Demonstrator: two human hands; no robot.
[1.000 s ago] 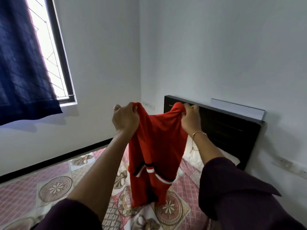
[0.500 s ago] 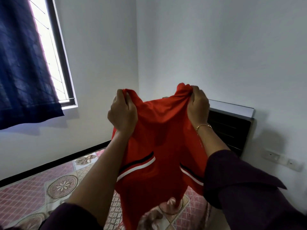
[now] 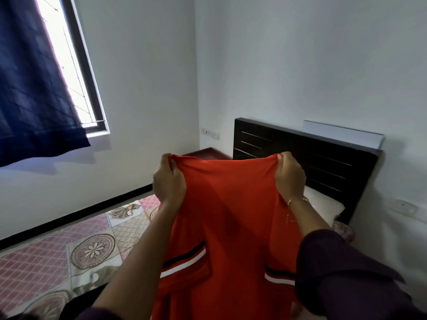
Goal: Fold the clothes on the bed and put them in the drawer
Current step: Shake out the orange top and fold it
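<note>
You are standing in a bedroom of a home. A bed (image 3: 69,245) with a patterned quilt in pink squares and round floral medallions fills the lower left, and its dark slatted headboard (image 3: 300,153) stands against the plain white wall on the right, with a white pillow (image 3: 323,204) at its foot. A dark-framed window (image 3: 76,72) on the left wall carries a navy curtain (image 3: 30,88). Wall switch plates (image 3: 211,133) sit near the room's corner.
</note>
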